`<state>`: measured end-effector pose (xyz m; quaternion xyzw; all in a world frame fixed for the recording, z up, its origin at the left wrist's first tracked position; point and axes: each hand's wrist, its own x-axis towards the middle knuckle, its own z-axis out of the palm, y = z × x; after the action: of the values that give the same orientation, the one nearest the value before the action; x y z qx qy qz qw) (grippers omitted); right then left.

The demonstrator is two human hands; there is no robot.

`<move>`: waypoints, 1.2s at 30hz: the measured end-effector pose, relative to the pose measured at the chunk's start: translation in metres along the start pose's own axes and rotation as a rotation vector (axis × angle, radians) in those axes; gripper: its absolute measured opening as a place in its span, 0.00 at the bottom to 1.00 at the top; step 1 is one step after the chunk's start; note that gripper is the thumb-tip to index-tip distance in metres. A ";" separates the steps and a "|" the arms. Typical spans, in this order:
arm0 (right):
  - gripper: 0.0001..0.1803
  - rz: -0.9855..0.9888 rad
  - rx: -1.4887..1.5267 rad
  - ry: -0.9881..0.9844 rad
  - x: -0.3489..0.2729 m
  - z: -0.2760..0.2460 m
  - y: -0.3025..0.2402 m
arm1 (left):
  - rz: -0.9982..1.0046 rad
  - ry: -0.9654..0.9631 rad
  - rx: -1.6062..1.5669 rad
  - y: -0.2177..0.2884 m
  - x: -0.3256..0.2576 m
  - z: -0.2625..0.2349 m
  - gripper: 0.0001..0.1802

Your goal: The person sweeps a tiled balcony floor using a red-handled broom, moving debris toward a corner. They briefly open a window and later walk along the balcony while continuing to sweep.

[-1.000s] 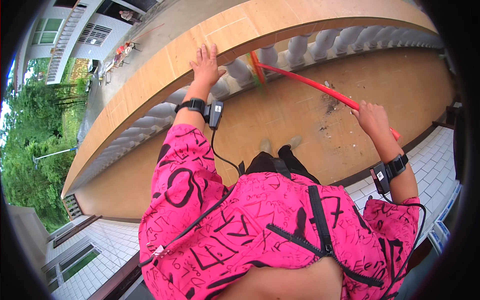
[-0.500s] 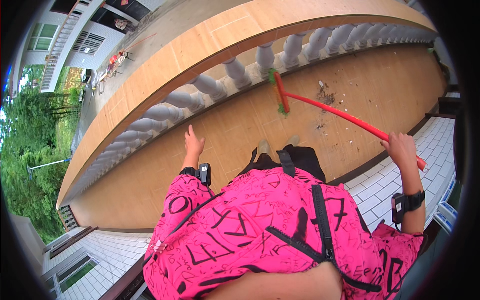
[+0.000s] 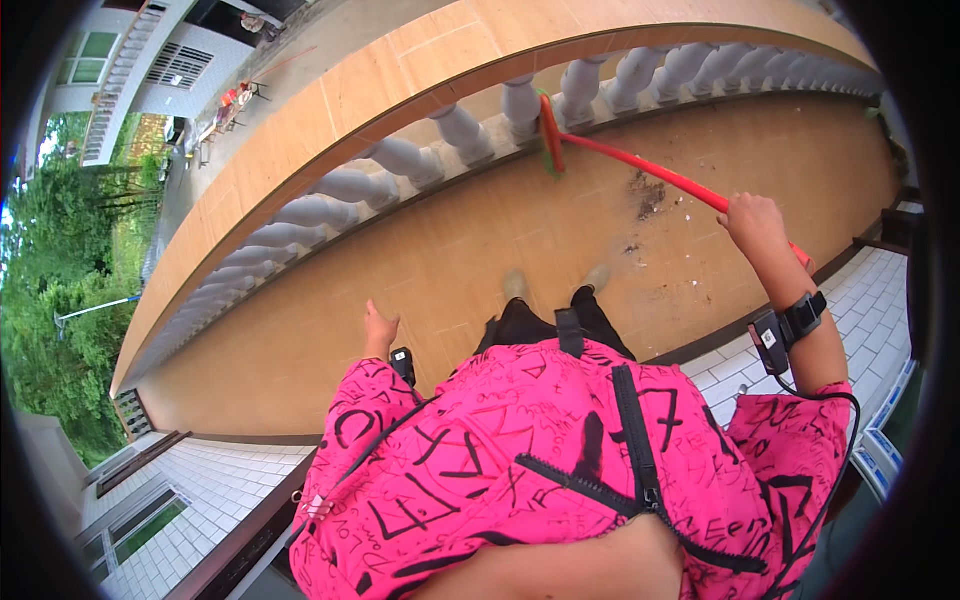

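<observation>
My right hand (image 3: 757,228) is wrapped round the red handle of a broom (image 3: 655,170). The broom's narrow red head with green bristles (image 3: 553,140) is at the foot of the pale balusters, across the balcony from me; whether it touches them I cannot tell. To the right of the head, dark dirt and small pale scraps (image 3: 650,200) lie scattered on the tan tiled floor (image 3: 450,280). My left hand (image 3: 379,329) hangs over the floor on the left with its fingers apart, holding nothing.
Grey-white balusters (image 3: 465,135) under a wide tan rail (image 3: 400,80) curve along the far side. A white brick wall (image 3: 860,300) stands on the right. My shoes (image 3: 515,284) are on the floor between the wall and the balusters. Beyond the rail are a yard and trees.
The broom head has moved away from me, toward the balusters. My right hand has gone forward and left with the handle; my left hand has come back nearer my body.
</observation>
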<state>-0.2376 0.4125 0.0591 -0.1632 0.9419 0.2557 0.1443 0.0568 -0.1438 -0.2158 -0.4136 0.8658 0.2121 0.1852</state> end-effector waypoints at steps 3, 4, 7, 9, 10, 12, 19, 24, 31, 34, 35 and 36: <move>0.19 -0.025 0.008 -0.054 -0.018 0.005 0.006 | 0.115 0.056 -0.075 0.029 0.004 -0.006 0.47; 0.19 0.001 -0.024 -0.077 -0.028 0.006 0.009 | 0.179 0.096 -0.113 0.039 0.007 -0.009 0.47; 0.20 -0.044 0.068 -0.177 -0.057 0.004 0.011 | 0.301 0.102 -0.230 0.061 0.014 -0.015 0.46; 0.19 -0.061 0.058 -0.132 -0.064 0.001 0.002 | 0.326 0.068 -0.307 0.070 0.017 -0.016 0.45; 0.19 -0.073 0.053 -0.109 -0.063 -0.002 -0.005 | 0.303 0.069 -0.243 0.073 0.017 -0.017 0.45; 0.19 -0.100 0.059 -0.114 -0.045 -0.006 -0.024 | 0.294 0.070 -0.180 0.078 0.017 -0.016 0.44; 0.17 0.033 0.191 0.037 0.028 -0.007 -0.068 | 0.345 0.041 -0.177 0.084 0.009 -0.012 0.46; 0.18 0.066 0.214 0.049 -0.050 -0.011 -0.011 | 0.340 0.040 -0.138 0.077 0.022 -0.015 0.46; 0.20 0.147 0.098 -0.240 -0.161 -0.005 0.016 | 0.711 0.308 -0.201 0.184 0.059 -0.078 0.42; 0.19 0.089 0.171 -0.281 -0.164 0.018 -0.001 | 0.967 0.417 -0.273 0.273 0.070 -0.114 0.39; 0.19 0.099 0.172 -0.252 -0.165 0.026 -0.004 | 1.086 0.533 -0.210 0.299 0.070 -0.124 0.39; 0.19 0.109 0.188 -0.259 -0.167 0.034 -0.007 | 1.108 0.514 -0.184 0.323 0.070 -0.132 0.40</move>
<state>-0.0775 0.4633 0.0875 -0.0632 0.9427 0.1929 0.2649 -0.2606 -0.0742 -0.0702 0.0453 0.9471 0.2439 -0.2035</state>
